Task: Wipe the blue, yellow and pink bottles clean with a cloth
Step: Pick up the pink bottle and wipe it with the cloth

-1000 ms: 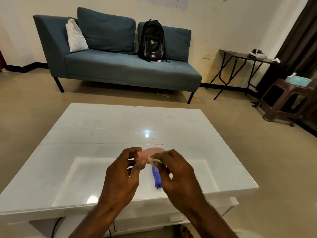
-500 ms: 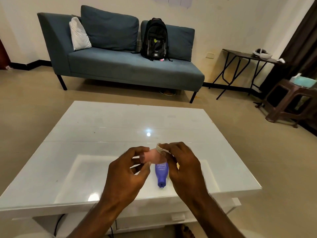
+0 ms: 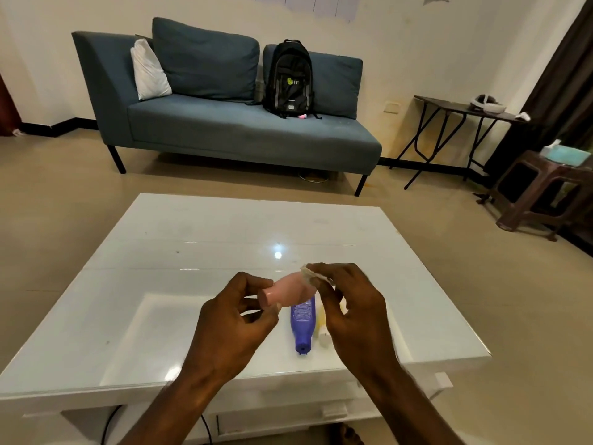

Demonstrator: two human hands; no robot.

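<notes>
A: Where is the pink bottle (image 3: 288, 292)?

B: Held above the white glass-topped table (image 3: 192, 252), tilted, cap end toward the left. The left hand (image 3: 231, 329) pinches the cap end between thumb and fingertips, so its fingers are closed around that bottle.

A: And the right hand (image 3: 353, 313)?

B: Its fingers press a small crumpled whitish cloth (image 3: 309, 277) against the upper right end of the pink bottle. They are curled tight on the cloth.

A: The other two bottles?

B: The blue bottle (image 3: 301, 324) lies flat on the table under the hands, cap pointing toward the person, with a printed label facing up. The yellow bottle (image 3: 322, 329) lies just beside it on the right, mostly hidden behind the right hand; only a pale strip and its whitish cap show.

A: Anything inside them?

B: All three are opaque, so their contents cannot be told. The pink and blue caps look shut.

A: Beyond the table?

B: A teal sofa (image 3: 240, 130) stands against the wall with a black backpack (image 3: 288, 80) upright on the seat and a white pillow (image 3: 149, 72) at the left.
</notes>
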